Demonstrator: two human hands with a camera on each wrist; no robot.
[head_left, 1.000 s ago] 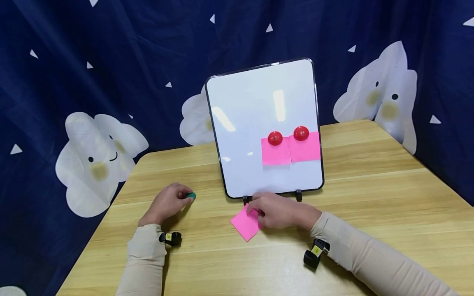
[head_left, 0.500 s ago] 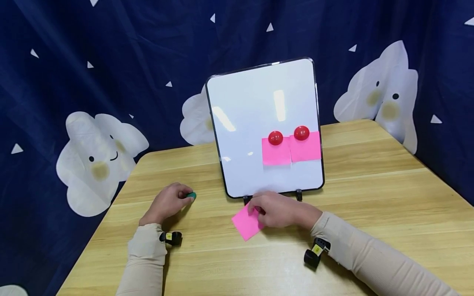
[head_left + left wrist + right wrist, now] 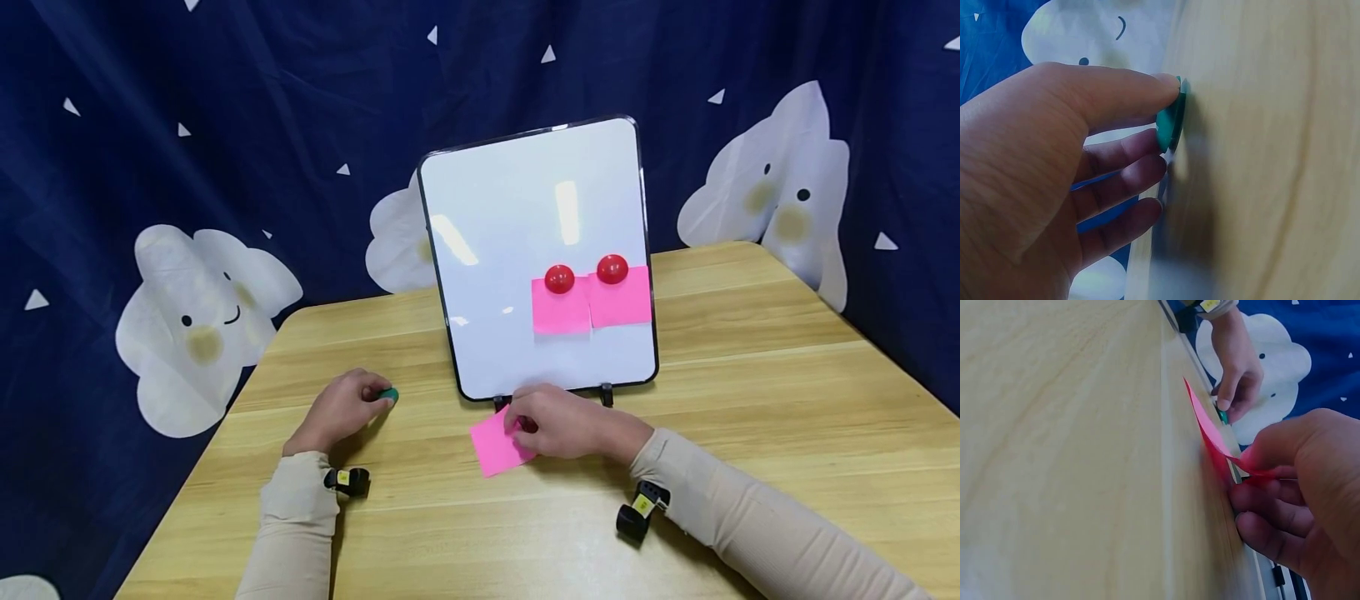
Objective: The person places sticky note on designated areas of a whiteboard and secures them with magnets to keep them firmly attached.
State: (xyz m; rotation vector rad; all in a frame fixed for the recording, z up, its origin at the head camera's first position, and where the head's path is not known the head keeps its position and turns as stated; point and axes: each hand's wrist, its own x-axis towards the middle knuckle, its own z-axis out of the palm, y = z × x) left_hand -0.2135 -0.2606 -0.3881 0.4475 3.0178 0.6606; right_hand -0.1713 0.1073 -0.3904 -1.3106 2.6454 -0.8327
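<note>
My left hand (image 3: 339,414) pinches a round green magnet (image 3: 1171,122) between thumb and fingers, low over the table on the left. In the head view only an edge of the green magnet shows past the fingertips. Near the foot of the whiteboard (image 3: 495,242), my right hand (image 3: 564,423) pinches a pink sticky note (image 3: 495,443) by one side; the right wrist view shows the note slightly bent, its free end angled off the tabletop. On the board are two pink notes, a left note (image 3: 560,317) and a right note (image 3: 621,304), each under a red round magnet (image 3: 559,279).
The whiteboard leans back on small black feet (image 3: 607,395) on the wooden table (image 3: 420,533). Behind the table hangs a dark blue curtain (image 3: 300,83) with white clouds. A black wrist camera (image 3: 636,517) is strapped to the right sleeve, another to the left.
The pink note in my right hand has turned a little, its lower corner swinging up and leftward. My left hand stays in place with the green magnet.
</note>
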